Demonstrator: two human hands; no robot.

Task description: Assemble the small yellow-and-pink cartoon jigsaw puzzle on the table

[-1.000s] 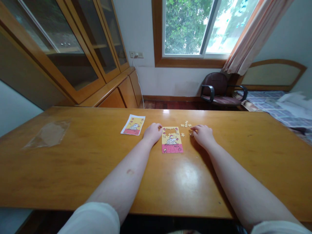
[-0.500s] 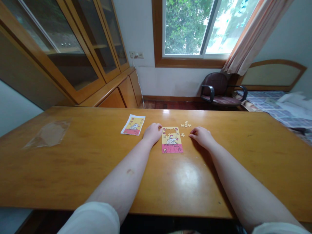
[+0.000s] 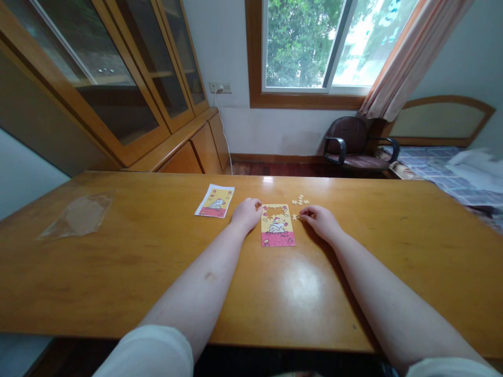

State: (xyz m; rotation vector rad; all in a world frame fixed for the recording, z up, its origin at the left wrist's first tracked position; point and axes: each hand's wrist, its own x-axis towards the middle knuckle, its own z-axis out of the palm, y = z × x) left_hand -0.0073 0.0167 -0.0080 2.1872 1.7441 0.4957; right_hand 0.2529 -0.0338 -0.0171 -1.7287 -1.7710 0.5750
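The left hand (image 3: 245, 215), its grip hidden, is curling beside the puzzle (image 3: 278, 238), which is lying between both hands. The right hand (image 3: 323, 222) is bunching its fingertips beside a loose piece (image 3: 295, 217); whether they are pinching another is unclear. Beyond it, other pieces (image 3: 300, 202) are lying; left of both, a card (image 3: 214, 211) and, farther off, a wrapper (image 3: 80, 214).
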